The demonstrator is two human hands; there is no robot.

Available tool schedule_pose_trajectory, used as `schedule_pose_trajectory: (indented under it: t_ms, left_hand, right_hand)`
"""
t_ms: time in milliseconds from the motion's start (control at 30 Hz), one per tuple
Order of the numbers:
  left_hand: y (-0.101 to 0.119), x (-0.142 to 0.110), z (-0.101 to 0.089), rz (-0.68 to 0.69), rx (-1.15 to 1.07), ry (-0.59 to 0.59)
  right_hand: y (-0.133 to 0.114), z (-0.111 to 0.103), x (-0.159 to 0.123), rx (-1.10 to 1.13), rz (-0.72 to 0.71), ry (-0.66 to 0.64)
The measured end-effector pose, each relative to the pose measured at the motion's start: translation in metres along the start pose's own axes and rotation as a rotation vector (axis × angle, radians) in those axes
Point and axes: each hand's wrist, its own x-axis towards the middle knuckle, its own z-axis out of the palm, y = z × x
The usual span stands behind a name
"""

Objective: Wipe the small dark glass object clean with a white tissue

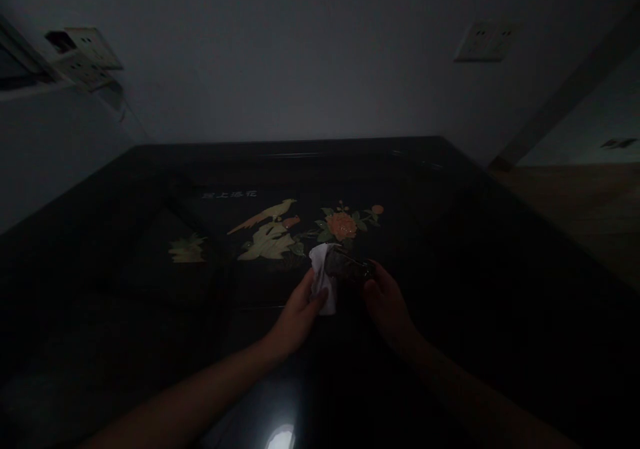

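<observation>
In the dim light, my left hand (306,302) is closed around a white cloth or tissue (325,299). The cloth is pressed against the left end of a dark, shiny, see-through object (347,265), perhaps a glass; the gloom hides its exact kind. Fingers of my right hand (386,299) grip the right end of that object. Both hands are above the near part of a black glossy table (425,189), whose top bears a bird picture (270,232) and an orange flower picture (341,225).
A pale wall (290,55) rises behind the table's far edge. It carries a double socket (486,42) at the right and more sockets (93,47) at the left. Past the table's right side, a wooden floor (575,195) shows.
</observation>
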Motion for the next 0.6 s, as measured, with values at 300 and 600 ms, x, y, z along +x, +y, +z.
schedule_pose_trajectory:
  t_ms: [300, 600]
  left_hand:
    - [0.002, 0.006, 0.002, -0.191, -0.297, -0.021]
    - [0.002, -0.001, -0.003, 0.070, 0.106, 0.070]
  right_hand:
    - [0.000, 0.000, 0.000, -0.025, -0.007, 0.007]
    - [0.012, -0.001, 0.000, 0.044, -0.026, 0.022]
